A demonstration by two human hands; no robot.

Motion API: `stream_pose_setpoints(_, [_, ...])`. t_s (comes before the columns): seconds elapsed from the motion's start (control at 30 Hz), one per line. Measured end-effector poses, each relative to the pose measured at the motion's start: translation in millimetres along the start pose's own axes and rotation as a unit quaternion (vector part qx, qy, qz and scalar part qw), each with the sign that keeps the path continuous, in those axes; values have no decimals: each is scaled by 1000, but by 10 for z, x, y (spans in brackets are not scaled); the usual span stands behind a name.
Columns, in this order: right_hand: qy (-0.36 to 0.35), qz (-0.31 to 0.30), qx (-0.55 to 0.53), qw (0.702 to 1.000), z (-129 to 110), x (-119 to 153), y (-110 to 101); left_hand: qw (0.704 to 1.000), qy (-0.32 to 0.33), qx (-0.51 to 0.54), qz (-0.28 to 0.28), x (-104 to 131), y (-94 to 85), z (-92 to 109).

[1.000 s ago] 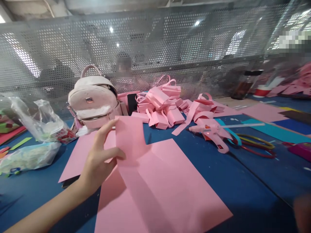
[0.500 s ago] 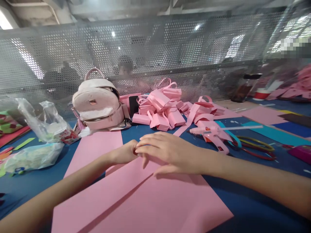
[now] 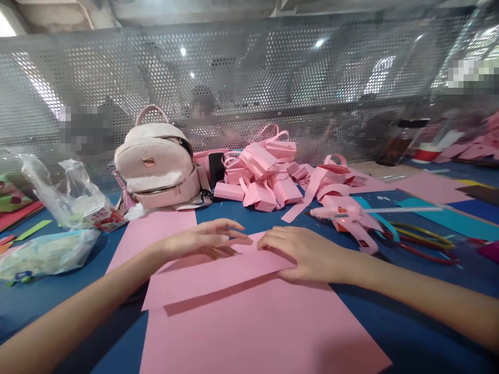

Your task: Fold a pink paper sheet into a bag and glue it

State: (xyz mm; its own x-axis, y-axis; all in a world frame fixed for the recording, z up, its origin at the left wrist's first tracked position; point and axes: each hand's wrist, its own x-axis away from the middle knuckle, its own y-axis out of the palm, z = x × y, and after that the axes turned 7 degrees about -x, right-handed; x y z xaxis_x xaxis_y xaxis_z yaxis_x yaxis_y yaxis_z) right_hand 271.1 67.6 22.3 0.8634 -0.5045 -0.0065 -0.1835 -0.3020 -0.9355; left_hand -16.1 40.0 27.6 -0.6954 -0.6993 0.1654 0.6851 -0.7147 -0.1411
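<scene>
A large pink sheet of paper (image 3: 257, 332) lies in front of me. Across its far part runs a narrow pink paper flap (image 3: 218, 278), raised a little and casting a shadow on the sheet; whether it is a fold or a separate strip I cannot tell. My right hand (image 3: 312, 254) grips the flap's right end, fingers bent over the far side and thumb on the near side. Just behind the flap's far edge, my left hand (image 3: 198, 241) is open with its fingers stretched out and apart. Its lower fingers are partly hidden by the paper.
Another pink sheet (image 3: 156, 234) lies left, before a pale pink backpack (image 3: 156, 166). Behind stand several folded pink paper pieces (image 3: 261, 171). A pink glue gun (image 3: 346, 218) and scissors (image 3: 424, 239) lie right, plastic bags (image 3: 50, 254) left. A perforated metal screen (image 3: 249, 78) closes off the back.
My hands were together over the paper's far corner; now they are apart, left hand opened, right hand on the flap's right end. The flap has turned to lie more nearly crosswise.
</scene>
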Motion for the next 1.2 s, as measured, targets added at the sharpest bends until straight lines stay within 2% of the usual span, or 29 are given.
stream_pose_setpoints(0.07, [17, 2, 6, 1000, 76, 34, 13, 997, 6, -70, -7, 122, -16, 68])
stream_pose_setpoints(0.13, [12, 15, 12, 1000, 136, 64, 32, 973, 20, -225, 35, 242, 65, 78])
stream_pose_setpoints(0.23, [-38, 56, 17, 998, 185, 103, 91, 877, 60, -455, 141, 373, 357, -43])
stream_pose_setpoints(0.3, [-105, 82, 15, 991, 189, 121, 153, 810, 111, -552, 164, 408, 579, -180])
stream_pose_setpoints(0.4, [-222, 126, 47, 966, 174, 128, 251, 732, 160, -625, 218, 397, 790, -365])
stream_pose_setpoints(0.5, [-292, 155, 101, 938, 170, 122, 317, 681, 207, -664, 228, 380, 815, -489])
stream_pose_setpoints(0.63, [-289, 143, 101, 941, 190, 119, 327, 645, 228, -694, 223, 398, 757, -672])
stream_pose_setpoints(0.8, [-248, 104, 39, 962, 186, 120, 295, 622, 234, -702, 258, 418, 768, -913])
stream_pose_setpoints(0.87, [-232, 90, 19, 968, 189, 123, 297, 614, 231, -707, 265, 412, 782, -964])
stream_pose_setpoints(1.03, [-244, 98, -7, 965, 262, 152, 360, 596, 253, -707, 286, 388, 802, -1005])
stream_pose_setpoints(1.1, [-224, 101, -45, 968, 301, 159, 379, 592, 251, -716, 271, 393, 794, -976])
stream_pose_setpoints(1.2, [-139, 112, -129, 975, 345, 145, 373, 578, 225, -759, 197, 408, 760, -890])
